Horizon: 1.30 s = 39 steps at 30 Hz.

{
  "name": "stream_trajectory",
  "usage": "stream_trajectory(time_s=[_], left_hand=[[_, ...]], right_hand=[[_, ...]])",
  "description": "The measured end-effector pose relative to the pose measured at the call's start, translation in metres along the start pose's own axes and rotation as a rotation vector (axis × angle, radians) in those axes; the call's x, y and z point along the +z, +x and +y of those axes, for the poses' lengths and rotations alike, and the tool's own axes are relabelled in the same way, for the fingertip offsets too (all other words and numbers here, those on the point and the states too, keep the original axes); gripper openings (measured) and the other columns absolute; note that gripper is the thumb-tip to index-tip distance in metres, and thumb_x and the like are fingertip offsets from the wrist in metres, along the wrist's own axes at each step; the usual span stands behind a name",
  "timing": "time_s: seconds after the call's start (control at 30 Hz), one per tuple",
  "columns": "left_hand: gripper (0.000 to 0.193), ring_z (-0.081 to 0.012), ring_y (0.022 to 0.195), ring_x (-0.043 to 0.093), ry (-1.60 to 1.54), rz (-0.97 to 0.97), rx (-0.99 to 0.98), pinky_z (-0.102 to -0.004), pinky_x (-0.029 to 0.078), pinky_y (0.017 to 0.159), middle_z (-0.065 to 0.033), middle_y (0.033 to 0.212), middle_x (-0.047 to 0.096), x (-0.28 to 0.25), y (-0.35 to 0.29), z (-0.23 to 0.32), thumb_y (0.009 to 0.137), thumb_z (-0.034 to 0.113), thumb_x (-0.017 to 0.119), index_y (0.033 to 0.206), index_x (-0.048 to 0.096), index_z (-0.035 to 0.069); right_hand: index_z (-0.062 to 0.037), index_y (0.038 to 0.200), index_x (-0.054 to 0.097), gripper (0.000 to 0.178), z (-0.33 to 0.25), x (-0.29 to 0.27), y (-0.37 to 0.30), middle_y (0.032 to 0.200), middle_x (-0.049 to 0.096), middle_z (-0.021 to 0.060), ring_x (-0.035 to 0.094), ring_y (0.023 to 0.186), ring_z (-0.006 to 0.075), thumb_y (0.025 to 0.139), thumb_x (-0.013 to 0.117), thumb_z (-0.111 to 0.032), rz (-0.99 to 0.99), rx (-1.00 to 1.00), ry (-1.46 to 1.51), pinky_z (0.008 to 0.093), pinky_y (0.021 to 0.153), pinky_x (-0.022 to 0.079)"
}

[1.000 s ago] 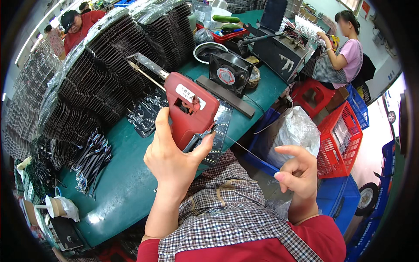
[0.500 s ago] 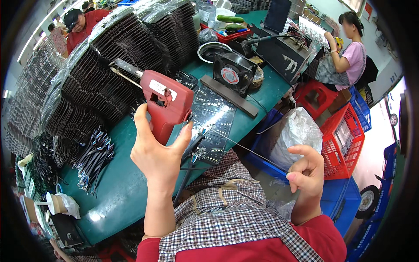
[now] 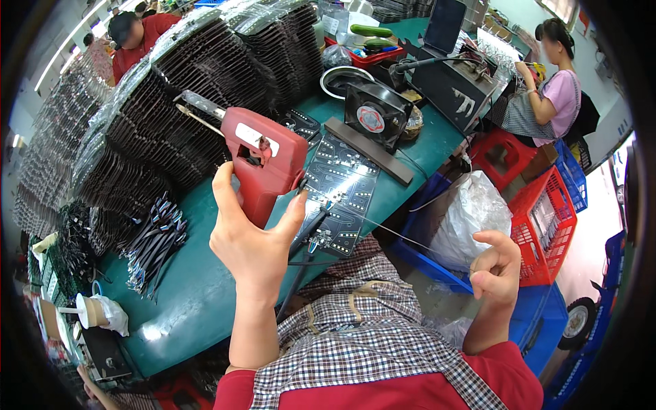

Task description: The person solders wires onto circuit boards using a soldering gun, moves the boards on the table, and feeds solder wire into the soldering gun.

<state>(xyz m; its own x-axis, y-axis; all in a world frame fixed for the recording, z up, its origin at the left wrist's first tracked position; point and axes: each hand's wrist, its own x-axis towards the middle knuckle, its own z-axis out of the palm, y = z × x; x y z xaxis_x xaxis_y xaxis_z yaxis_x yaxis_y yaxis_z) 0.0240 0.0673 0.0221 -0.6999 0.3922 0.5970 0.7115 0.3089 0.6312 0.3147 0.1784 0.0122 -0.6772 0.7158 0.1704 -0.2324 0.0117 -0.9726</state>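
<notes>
My left hand [image 3: 254,239] is wrapped round the grip of a red soldering gun [image 3: 277,147], held up over the bench. Its metal tip and a thin guide tube point to the upper left. From near the back of the gun a thin solder wire [image 3: 396,234] stretches to the right. My right hand [image 3: 497,273] pinches the wire's far end, fingers curled, out beyond the bench edge. Below the gun lies a black circuit board panel [image 3: 342,179] with small white parts. A bundle of short black cables [image 3: 156,249] rests on the green bench [image 3: 184,307].
Tall stacks of dark boards [image 3: 198,89] line the far left. A metal bar [image 3: 369,152] lies across the panel, beside a black fan [image 3: 376,116]. Red crates [image 3: 543,232], blue bins [image 3: 536,314] and a plastic bag [image 3: 471,219] stand at right. Two people work farther off.
My right hand has moved a little to the right, drawing the wire farther out. The left hand keeps its hold on the soldering gun. The whole view has shifted slightly.
</notes>
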Motion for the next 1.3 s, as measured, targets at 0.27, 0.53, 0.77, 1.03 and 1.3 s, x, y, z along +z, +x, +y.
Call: stream_trajectory(time_s=[0.27, 0.53, 0.77, 1.03, 1.3], left_hand=[[0.075, -0.0297, 0.067, 0.064, -0.067, -0.016, 0.006, -0.0346, 0.049, 0.062, -0.0143, 0.081, 0.064, -0.002, -0.004, 0.004, 0.061, 0.031, 0.080, 0.120, 0.042, 0.005], [0.077, -0.0289, 0.068, 0.064, -0.142, -0.025, 0.096, -0.0334, 0.049, 0.061, -0.0140, 0.081, 0.063, 0.004, -0.011, 0.008, 0.060, 0.030, 0.081, 0.121, 0.042, 0.004], [0.082, -0.0248, 0.071, 0.062, -0.273, -0.016, 0.099, -0.0291, 0.049, 0.064, -0.0115, 0.087, 0.060, 0.012, -0.020, 0.017, 0.058, 0.005, 0.079, 0.129, 0.038, 0.006], [0.058, -0.0067, 0.070, 0.052, -0.729, -0.056, -0.216, -0.0193, 0.043, 0.063, -0.0038, 0.087, 0.056, -0.010, -0.005, 0.012, 0.078, -0.005, 0.062, 0.129, 0.033, -0.003], [0.060, -0.0090, 0.074, 0.054, -0.915, -0.297, -0.223, -0.0229, 0.044, 0.071, -0.0053, 0.089, 0.059, -0.017, -0.019, 0.049, 0.080, 0.002, 0.067, 0.126, 0.029, 0.000]], right_hand=[[0.0068, 0.126, 0.044, 0.061, 0.000, 0.001, 0.006, 0.066, 0.063, 0.0071, 0.051, 0.049, 0.0045, 0.070, 0.068, -0.001, -0.141, 0.220, -0.069, 0.0164, 0.045, 0.036], [-0.0031, 0.131, 0.044, 0.058, 0.001, 0.018, 0.029, 0.088, 0.065, 0.0090, 0.053, 0.061, 0.0047, 0.077, 0.066, -0.005, -0.391, 0.380, -0.132, 0.0186, 0.056, 0.045], [0.0013, 0.106, 0.059, 0.022, 0.000, 0.075, 0.061, 0.073, 0.061, 0.0019, 0.055, 0.062, 0.0042, 0.086, 0.058, -0.007, -0.289, 0.244, -0.123, 0.0183, 0.054, 0.042], [0.0030, 0.085, 0.066, 0.007, 0.013, 0.082, 0.048, 0.071, 0.064, 0.0063, 0.056, 0.058, 0.0060, 0.082, 0.062, -0.002, 0.038, -0.019, -0.283, 0.0197, 0.050, 0.043], [0.0008, 0.081, 0.067, 0.008, 0.011, 0.111, 0.055, 0.070, 0.064, 0.0088, 0.060, 0.058, 0.0116, 0.073, 0.067, 0.004, 0.128, -0.468, -0.500, 0.0218, 0.051, 0.047]])
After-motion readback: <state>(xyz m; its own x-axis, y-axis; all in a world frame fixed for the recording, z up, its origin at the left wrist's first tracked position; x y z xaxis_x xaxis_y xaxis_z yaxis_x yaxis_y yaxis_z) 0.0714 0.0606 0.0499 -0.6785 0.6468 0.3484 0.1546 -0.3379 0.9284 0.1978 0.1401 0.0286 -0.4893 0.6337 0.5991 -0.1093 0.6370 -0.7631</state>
